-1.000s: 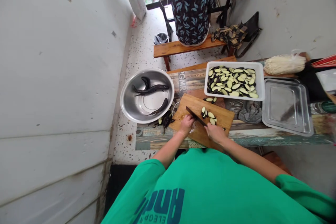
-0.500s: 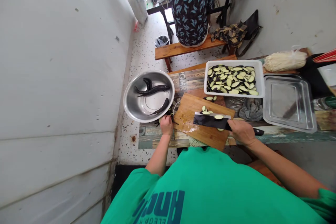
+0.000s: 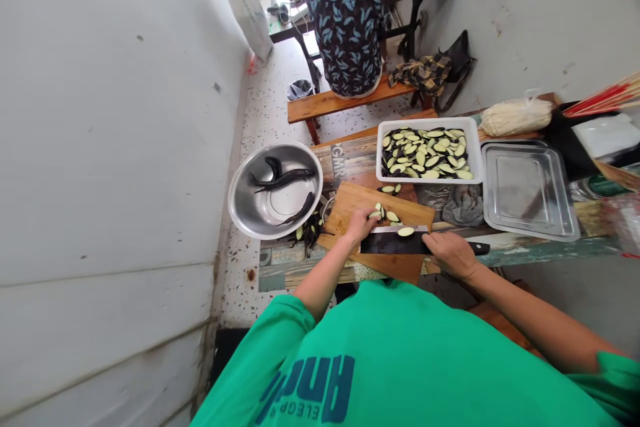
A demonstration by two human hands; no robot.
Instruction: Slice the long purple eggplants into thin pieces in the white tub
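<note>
My right hand (image 3: 451, 253) is closed round a cleaver (image 3: 393, 243), whose dark blade lies across the wooden cutting board (image 3: 345, 203). One pale oval eggplant slice (image 3: 406, 231) rests on the blade. My left hand (image 3: 361, 225) is at the board's middle, its fingers closed at the edge of a small group of eggplant slices (image 3: 393, 217); a slice shows at the fingertips. Left of the board stands a steel basin (image 3: 235, 210) with several whole dark eggplants (image 3: 290, 178). Behind the board, a white tray (image 3: 430, 121) holds many eggplant slices.
Eggplant trimmings (image 3: 311, 230) lie between basin and board. A grey cloth (image 3: 463, 205) and a clear lidded container (image 3: 530, 193) are to the right, with a bag of skewers (image 3: 515, 117) behind. A person (image 3: 347, 27) sits on a bench (image 3: 325, 105) beyond the table.
My left hand has moved right, from the trimmings beside the basin to the slices on the board. My right hand still holds the cleaver over the board. The whole view has shifted slightly.
</note>
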